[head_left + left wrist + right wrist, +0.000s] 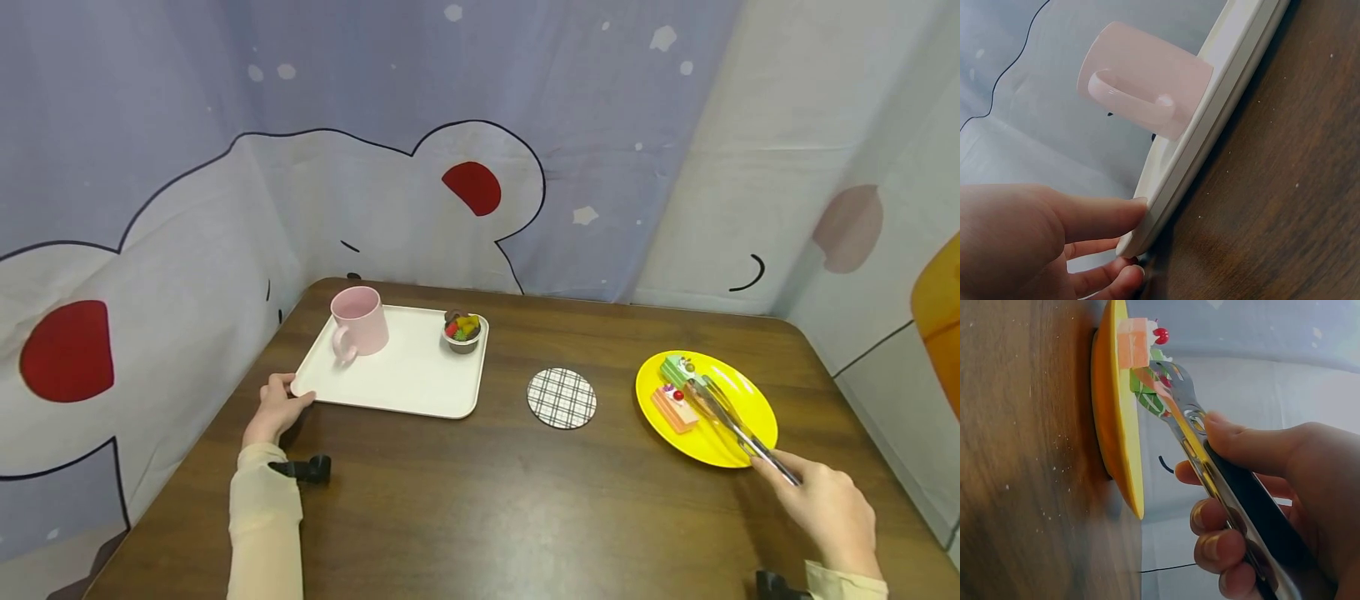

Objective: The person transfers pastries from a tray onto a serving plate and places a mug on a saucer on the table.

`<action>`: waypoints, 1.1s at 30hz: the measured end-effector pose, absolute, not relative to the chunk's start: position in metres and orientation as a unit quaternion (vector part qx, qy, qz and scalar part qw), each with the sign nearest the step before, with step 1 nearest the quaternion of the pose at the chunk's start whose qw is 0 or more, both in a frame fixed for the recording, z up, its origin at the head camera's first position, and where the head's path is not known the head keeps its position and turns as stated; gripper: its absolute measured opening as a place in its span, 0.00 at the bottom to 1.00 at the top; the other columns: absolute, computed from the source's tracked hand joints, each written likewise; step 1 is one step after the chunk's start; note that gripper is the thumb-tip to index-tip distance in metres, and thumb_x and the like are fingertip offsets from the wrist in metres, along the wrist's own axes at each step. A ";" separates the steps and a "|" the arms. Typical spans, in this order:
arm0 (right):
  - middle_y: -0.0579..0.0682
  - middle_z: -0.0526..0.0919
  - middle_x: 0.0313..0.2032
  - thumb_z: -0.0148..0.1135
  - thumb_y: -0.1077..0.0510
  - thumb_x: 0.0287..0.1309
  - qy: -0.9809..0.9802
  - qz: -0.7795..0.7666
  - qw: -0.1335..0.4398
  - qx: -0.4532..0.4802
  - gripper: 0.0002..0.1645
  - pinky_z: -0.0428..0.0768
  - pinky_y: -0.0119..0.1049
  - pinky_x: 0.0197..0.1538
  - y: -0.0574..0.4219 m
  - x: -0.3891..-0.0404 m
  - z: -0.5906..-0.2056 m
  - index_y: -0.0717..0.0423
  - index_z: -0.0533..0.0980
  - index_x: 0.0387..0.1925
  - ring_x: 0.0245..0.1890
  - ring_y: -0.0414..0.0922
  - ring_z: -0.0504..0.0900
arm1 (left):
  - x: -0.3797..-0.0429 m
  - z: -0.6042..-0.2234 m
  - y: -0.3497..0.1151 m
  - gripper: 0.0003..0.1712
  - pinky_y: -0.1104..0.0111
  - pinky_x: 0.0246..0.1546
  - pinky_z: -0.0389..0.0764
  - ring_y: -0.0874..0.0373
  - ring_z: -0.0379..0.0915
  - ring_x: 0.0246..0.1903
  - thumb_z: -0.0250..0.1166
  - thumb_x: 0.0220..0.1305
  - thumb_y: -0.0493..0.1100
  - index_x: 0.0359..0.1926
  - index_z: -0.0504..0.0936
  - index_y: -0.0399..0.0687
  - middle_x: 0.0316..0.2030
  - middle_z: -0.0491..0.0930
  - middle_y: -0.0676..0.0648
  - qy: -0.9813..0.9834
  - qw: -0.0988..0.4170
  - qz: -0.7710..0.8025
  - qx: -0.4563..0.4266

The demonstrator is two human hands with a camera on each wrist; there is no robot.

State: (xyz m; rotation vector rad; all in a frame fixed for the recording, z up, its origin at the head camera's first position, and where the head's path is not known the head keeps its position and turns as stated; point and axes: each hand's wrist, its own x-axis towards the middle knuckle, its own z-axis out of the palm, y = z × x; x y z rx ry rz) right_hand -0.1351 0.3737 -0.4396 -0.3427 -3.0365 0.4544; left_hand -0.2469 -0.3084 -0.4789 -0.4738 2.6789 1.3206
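My left hand [275, 409] pinches the near left corner of a white tray [405, 371], thumb on the rim and fingers beneath in the left wrist view. On that tray stand a pink mug [362, 322] and a small cup of fruit-topped chocolate dessert [461, 332]. My right hand [825, 504] grips metal tongs [1210, 478] with dark handle sides. Their tips reach over a yellow plate [757, 417] bearing a green cake slice [677, 369] and an orange cake slice [674, 409] with a red cherry. Whether the tips touch the green slice, I cannot tell.
A round checked coaster [562, 398] lies between tray and plate on the brown wooden table [480, 500]. Behind the table hangs a printed curtain [585, 150], which also runs along both sides.
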 end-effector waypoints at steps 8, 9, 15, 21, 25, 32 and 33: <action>0.77 0.77 0.48 0.48 0.27 0.62 -0.982 0.145 -0.019 -0.118 0.43 0.68 0.44 0.21 0.378 -0.136 -0.437 0.57 0.73 0.61 0.34 0.69 0.80 | -0.247 -0.477 -0.308 0.37 0.46 0.62 0.57 0.35 0.52 0.57 0.53 0.69 0.40 0.67 0.45 0.24 0.60 0.48 0.25 0.883 0.059 0.438 -0.156; 0.77 0.76 0.49 0.48 0.27 0.61 -0.982 0.145 -0.022 -0.121 0.44 0.68 0.43 0.21 0.378 -0.135 -0.437 0.56 0.73 0.61 0.34 0.69 0.80 | -0.247 -0.478 -0.308 0.37 0.46 0.61 0.57 0.35 0.52 0.57 0.53 0.69 0.40 0.67 0.45 0.23 0.60 0.48 0.25 0.883 0.058 0.438 -0.156; 0.76 0.75 0.51 0.45 0.24 0.60 -0.977 0.146 -0.053 -0.143 0.48 0.68 0.43 0.22 0.383 -0.126 -0.432 0.57 0.69 0.64 0.32 0.64 0.80 | -0.247 -0.480 -0.308 0.37 0.46 0.61 0.57 0.35 0.52 0.57 0.53 0.68 0.40 0.67 0.46 0.24 0.60 0.49 0.25 0.883 0.056 0.439 -0.158; 0.75 0.76 0.51 0.44 0.24 0.61 -0.973 0.149 -0.052 -0.167 0.49 0.67 0.40 0.21 0.384 -0.117 -0.428 0.58 0.67 0.65 0.28 0.54 0.77 | -0.247 -0.480 -0.309 0.37 0.46 0.62 0.56 0.35 0.51 0.58 0.53 0.68 0.40 0.67 0.46 0.24 0.61 0.48 0.25 0.883 0.058 0.440 -0.156; 0.71 0.80 0.41 0.45 0.25 0.61 -0.973 0.150 -0.030 -0.172 0.48 0.66 0.39 0.20 0.379 -0.115 -0.425 0.59 0.68 0.65 0.27 0.52 0.75 | -0.247 -0.480 -0.309 0.37 0.46 0.62 0.56 0.34 0.51 0.58 0.53 0.68 0.40 0.68 0.45 0.24 0.61 0.48 0.25 0.882 0.058 0.441 -0.152; 0.72 0.80 0.45 0.54 0.28 0.59 -0.976 0.169 0.021 -0.136 0.43 0.65 0.41 0.22 0.362 -0.119 -0.418 0.56 0.72 0.62 0.34 0.63 0.80 | -0.248 -0.479 -0.309 0.38 0.45 0.64 0.55 0.34 0.50 0.59 0.53 0.69 0.40 0.68 0.45 0.25 0.62 0.48 0.25 0.878 0.063 0.448 -0.158; 0.72 0.80 0.46 0.54 0.29 0.59 -0.976 0.172 0.026 -0.128 0.42 0.65 0.42 0.22 0.359 -0.121 -0.418 0.56 0.73 0.61 0.36 0.65 0.80 | -0.248 -0.479 -0.309 0.38 0.45 0.64 0.55 0.34 0.50 0.59 0.53 0.69 0.40 0.68 0.45 0.25 0.61 0.48 0.25 0.877 0.062 0.449 -0.158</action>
